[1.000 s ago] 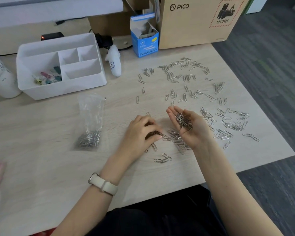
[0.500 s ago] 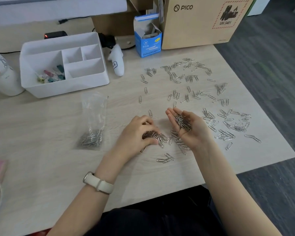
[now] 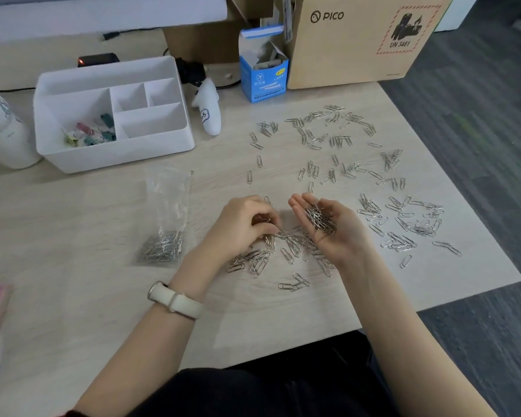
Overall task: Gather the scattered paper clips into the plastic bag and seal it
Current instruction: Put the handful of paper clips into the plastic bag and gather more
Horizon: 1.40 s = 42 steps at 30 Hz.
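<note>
Silver paper clips [image 3: 337,139] lie scattered over the right half of the wooden table. My right hand [image 3: 328,227] is palm up, cupping a heap of clips [image 3: 319,219]. My left hand [image 3: 241,224] is palm down beside it, its curled fingers pinching a small bunch of clips just above a loose pile [image 3: 283,251] on the table. The clear plastic bag [image 3: 166,215] lies open-ended to the left of my left hand, with a mass of clips in its lower end.
A white divided organiser [image 3: 112,115] holding coloured binder clips stands at the back left. Behind are a blue small box [image 3: 263,76], a white controller [image 3: 208,106] and a large cardboard box [image 3: 355,40]. The table's right edge [image 3: 463,191] drops to dark floor.
My left hand has lifted a bunch of clips off the pile and drawn closer to the right palm. The right hand stays cupped in the same place.
</note>
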### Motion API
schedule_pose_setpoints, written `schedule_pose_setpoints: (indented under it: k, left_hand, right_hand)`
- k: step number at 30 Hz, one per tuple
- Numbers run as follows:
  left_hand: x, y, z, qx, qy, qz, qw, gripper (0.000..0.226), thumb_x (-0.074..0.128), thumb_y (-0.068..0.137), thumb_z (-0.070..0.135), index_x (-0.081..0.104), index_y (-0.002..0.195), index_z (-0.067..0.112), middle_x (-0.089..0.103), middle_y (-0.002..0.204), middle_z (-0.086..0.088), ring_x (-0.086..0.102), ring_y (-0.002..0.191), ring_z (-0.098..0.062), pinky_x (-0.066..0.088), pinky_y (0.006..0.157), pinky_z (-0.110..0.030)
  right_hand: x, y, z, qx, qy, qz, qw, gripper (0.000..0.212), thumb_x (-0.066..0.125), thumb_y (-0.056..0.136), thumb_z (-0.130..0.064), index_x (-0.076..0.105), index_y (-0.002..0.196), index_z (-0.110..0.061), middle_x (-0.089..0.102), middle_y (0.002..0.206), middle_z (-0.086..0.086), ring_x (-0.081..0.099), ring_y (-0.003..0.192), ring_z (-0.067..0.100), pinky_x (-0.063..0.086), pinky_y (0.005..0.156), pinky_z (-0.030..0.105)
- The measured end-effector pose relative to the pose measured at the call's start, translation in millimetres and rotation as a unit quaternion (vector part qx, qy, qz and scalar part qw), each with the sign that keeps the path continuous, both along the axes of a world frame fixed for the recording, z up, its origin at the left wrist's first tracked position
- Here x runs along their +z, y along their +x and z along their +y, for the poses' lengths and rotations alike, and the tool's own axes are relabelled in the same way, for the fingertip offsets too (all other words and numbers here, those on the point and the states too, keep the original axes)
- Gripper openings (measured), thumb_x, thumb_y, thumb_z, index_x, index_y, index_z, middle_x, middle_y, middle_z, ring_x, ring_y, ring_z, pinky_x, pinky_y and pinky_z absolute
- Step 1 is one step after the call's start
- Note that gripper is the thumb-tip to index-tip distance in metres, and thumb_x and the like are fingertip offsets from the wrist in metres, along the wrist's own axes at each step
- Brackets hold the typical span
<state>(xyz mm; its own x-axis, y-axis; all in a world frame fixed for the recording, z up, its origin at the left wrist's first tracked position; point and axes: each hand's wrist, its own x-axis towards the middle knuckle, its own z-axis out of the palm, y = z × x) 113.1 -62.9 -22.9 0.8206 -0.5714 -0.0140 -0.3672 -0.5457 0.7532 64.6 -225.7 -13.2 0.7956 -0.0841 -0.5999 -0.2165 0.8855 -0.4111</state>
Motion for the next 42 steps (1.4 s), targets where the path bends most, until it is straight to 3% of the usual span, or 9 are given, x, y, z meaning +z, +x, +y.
schedule_pose_setpoints:
  k: [3,7,15,21,23,26,30,36,42]
  left_hand:
    - [11.6,4.6,-1.4,0.001,-0.039,0.017,0.999,0.009,0.077,0.07,0.013,0.072,0.075,0.017,0.066,0.08,-0.004,0.06,0.074,-0.015,0.047,0.074,-0.026]
    - [31.9,4.3,-14.0,-0.009,-0.097,0.053,0.994,0.008,0.076,0.07,0.009,0.072,0.075,0.013,0.067,0.08,0.005,0.062,0.072,-0.01,0.046,0.066,-0.015]
    - [34.0,11.4,-44.8,-0.07,-0.07,0.018,0.995,0.014,0.078,0.066,0.004,0.074,0.078,0.01,0.065,0.079,-0.003,0.062,0.072,-0.015,0.053,0.07,-0.031]
    - [39.5,19.8,-30.8,-0.021,-0.135,-0.015,0.991,0.029,0.078,0.066,0.005,0.073,0.092,0.019,0.067,0.1,0.001,0.063,0.091,-0.009,0.056,0.07,-0.033]
    - [32.5,23.7,-14.4,0.005,-0.095,-0.034,0.995,0.043,0.082,0.064,0.02,0.068,0.103,0.029,0.063,0.11,0.006,0.054,0.105,-0.011,0.053,0.078,-0.035]
    - [16.9,22.3,8.2,-0.031,0.081,-0.022,0.996,0.086,0.082,0.046,0.053,0.053,0.125,0.034,0.047,0.131,0.007,0.031,0.121,-0.016,0.031,0.104,-0.041]
    - [3.8,3.8,15.2,-0.089,0.227,-0.029,0.969,0.106,0.079,0.039,0.063,0.039,0.134,0.038,0.028,0.141,0.008,0.019,0.124,-0.016,0.019,0.103,-0.038]
    - [-3.0,-8.8,13.0,-0.07,0.113,-0.011,0.991,0.065,0.084,0.053,0.04,0.062,0.114,0.03,0.043,0.118,0.004,0.036,0.112,-0.016,0.034,0.096,-0.032]
    - [-1.6,-14.3,5.6,-0.022,0.086,-0.009,0.996,0.028,0.079,0.066,0.022,0.068,0.092,0.019,0.05,0.095,0.006,0.051,0.089,-0.014,0.042,0.084,-0.034]
  right_hand:
    - [0.9,1.5,3.2,0.007,0.001,0.01,1.0,0.03,0.034,0.096,-0.005,0.058,0.09,0.01,0.067,0.088,0.025,0.067,0.081,0.034,0.054,0.078,0.037]
    - [1.7,4.0,8.3,0.03,-0.024,0.023,0.999,0.048,0.035,0.096,-0.007,0.07,0.065,0.004,0.069,0.07,0.017,0.067,0.069,0.025,0.056,0.066,0.028]
    - [13.4,9.6,11.3,0.064,0.009,0.0,0.998,0.056,0.032,0.096,-0.007,0.066,0.053,0.002,0.068,0.061,0.014,0.068,0.053,0.02,0.056,0.048,0.027]
    - [7.5,16.4,4.5,0.039,0.078,-0.004,0.996,0.051,0.034,0.096,-0.008,0.069,0.065,0.013,0.07,0.074,0.023,0.071,0.064,0.03,0.057,0.063,0.031]
    - [4.6,17.1,2.8,0.027,0.09,-0.004,0.996,0.049,0.035,0.095,-0.006,0.067,0.065,0.016,0.068,0.076,0.028,0.07,0.065,0.036,0.055,0.07,0.038]
    - [1.8,17.1,-0.6,0.009,0.083,-0.007,0.996,0.047,0.035,0.094,-0.003,0.066,0.065,0.019,0.067,0.078,0.031,0.069,0.066,0.039,0.054,0.074,0.04]
    - [0.2,16.5,-0.7,0.009,0.072,-0.007,0.997,0.044,0.036,0.095,-0.003,0.065,0.068,0.018,0.068,0.08,0.03,0.069,0.068,0.038,0.054,0.075,0.04]
    - [2.2,13.4,3.0,0.01,0.06,0.002,0.998,0.035,0.036,0.095,-0.004,0.061,0.081,0.016,0.068,0.081,0.029,0.069,0.069,0.037,0.055,0.074,0.039]
    - [2.4,9.3,2.9,0.01,0.049,0.001,0.999,0.03,0.036,0.095,-0.004,0.059,0.086,0.014,0.068,0.082,0.027,0.07,0.072,0.036,0.055,0.077,0.039]
